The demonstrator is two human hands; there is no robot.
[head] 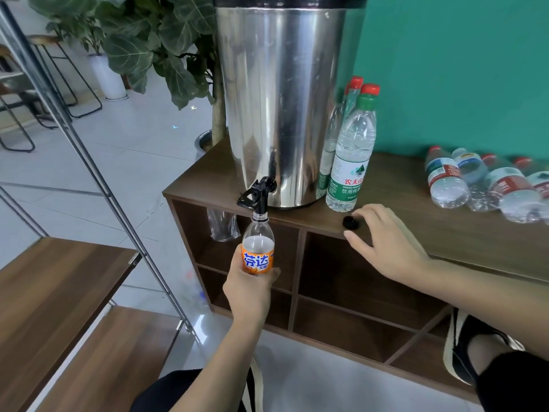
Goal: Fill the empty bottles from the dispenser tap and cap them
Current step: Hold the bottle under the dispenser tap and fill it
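A tall steel dispenser stands on the wooden cabinet top, its black tap jutting over the front edge. My left hand grips an uncapped clear bottle with an orange label, holding it upright with its mouth right under the tap spout. My right hand rests on the cabinet edge, fingers spread and relaxed, its fingertips beside a small black cap lying on the top. Whether a finger touches the cap I cannot tell.
Two upright red-capped water bottles stand right of the dispenser. Several more bottles lie on their sides at the far right. Open cubby shelves sit below. A potted plant is behind left, a metal-framed wooden shelf at left.
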